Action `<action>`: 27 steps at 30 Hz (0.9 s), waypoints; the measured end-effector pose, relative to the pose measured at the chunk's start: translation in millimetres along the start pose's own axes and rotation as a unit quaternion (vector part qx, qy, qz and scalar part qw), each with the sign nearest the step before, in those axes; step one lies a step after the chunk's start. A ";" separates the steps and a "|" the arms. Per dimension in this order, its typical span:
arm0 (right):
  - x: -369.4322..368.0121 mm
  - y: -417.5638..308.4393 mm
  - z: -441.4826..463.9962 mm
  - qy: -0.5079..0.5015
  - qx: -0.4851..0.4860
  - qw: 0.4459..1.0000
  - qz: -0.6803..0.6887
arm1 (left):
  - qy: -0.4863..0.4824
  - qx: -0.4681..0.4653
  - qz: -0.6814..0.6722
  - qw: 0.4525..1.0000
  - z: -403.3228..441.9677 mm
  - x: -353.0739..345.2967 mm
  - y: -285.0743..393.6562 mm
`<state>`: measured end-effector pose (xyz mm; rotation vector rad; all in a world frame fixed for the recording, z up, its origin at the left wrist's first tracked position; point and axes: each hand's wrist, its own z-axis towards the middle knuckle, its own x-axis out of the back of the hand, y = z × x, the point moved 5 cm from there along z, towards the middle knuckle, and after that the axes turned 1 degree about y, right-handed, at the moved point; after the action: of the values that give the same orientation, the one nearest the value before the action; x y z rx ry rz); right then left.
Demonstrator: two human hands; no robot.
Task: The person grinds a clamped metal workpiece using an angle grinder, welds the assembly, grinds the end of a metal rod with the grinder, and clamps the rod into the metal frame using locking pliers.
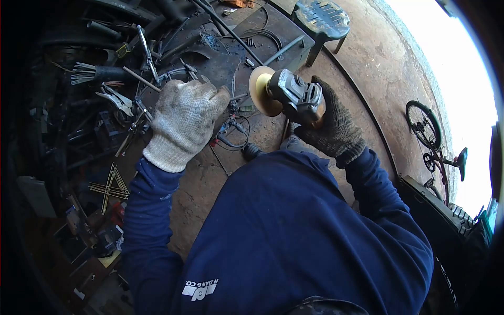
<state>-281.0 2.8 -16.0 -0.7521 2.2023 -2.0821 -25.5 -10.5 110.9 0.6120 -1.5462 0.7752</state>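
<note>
My right hand (333, 123), in a dark knitted glove, is wrapped round an angle grinder (302, 94). The grinder's pale disc (262, 90) faces left, toward the metal workbench (283, 37). Over the bench's near edge, my left hand (186, 115) is closed in a dirty light-grey glove, knuckles up. What its fingers grip, if anything, is hidden beneath it. A thin metal rod (140, 79) runs up to the glove from the left. Beside that hand lie locking pliers (116, 100) and another long-handled metal clamp (147, 55).
A bundle of welding rods (84, 73) sticks out of a dark tube at left. Loose brass-coloured rods (109, 188) lie lower down. Cables (236, 134) hang by the bench. A plastic stool (321, 21) stands beyond the bench, and a bicycle (436, 142) is at right.
</note>
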 end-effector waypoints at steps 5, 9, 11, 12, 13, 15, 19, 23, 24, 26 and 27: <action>1.6 -8.3 -0.6 -0.010 0.012 0.998 -0.059 | 0.014 -0.010 0.004 1.000 3.9 5.1 4.1; 0.5 -3.5 -2.1 -0.003 0.023 0.999 -0.047 | 0.015 -0.013 0.002 1.000 3.0 4.1 2.3; -0.3 0.1 -0.9 -0.003 0.025 1.000 0.000 | 0.011 -0.017 0.001 1.000 3.3 4.2 2.0; 1.6 -4.2 -0.2 -0.003 0.025 1.000 0.000 | 0.015 -0.017 0.001 1.000 3.7 4.4 1.8; 4.2 -12.1 0.5 -0.011 0.021 0.999 -0.029 | 0.019 -0.018 0.002 1.000 4.0 4.4 1.8; 6.7 -19.1 0.8 -0.018 0.017 0.998 -0.057 | 0.021 -0.019 0.001 1.000 3.9 3.0 0.3; 6.2 -20.7 1.8 -0.017 0.025 0.996 -0.088 | 0.018 -0.022 -0.010 1.000 3.9 5.2 0.6; 4.9 -18.1 1.8 -0.019 0.032 0.996 -0.079 | 0.018 -0.017 -0.003 1.000 2.5 4.0 -0.1; 3.1 -14.8 1.9 -0.020 0.032 0.996 -0.079 | 0.010 -0.014 -0.006 1.000 2.3 2.4 -0.6; 0.8 -5.2 2.4 -0.019 -0.001 1.000 -0.009 | 0.002 -0.007 -0.009 1.000 0.5 -0.4 -2.6; 0.4 -2.5 2.6 -0.018 -0.013 1.000 0.014 | 0.008 -0.009 -0.006 1.000 -0.1 -1.0 -3.0</action>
<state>-279.7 0.2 -13.8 -0.7508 2.2120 -2.0144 -23.0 -12.3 110.3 0.5993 -1.5323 0.7555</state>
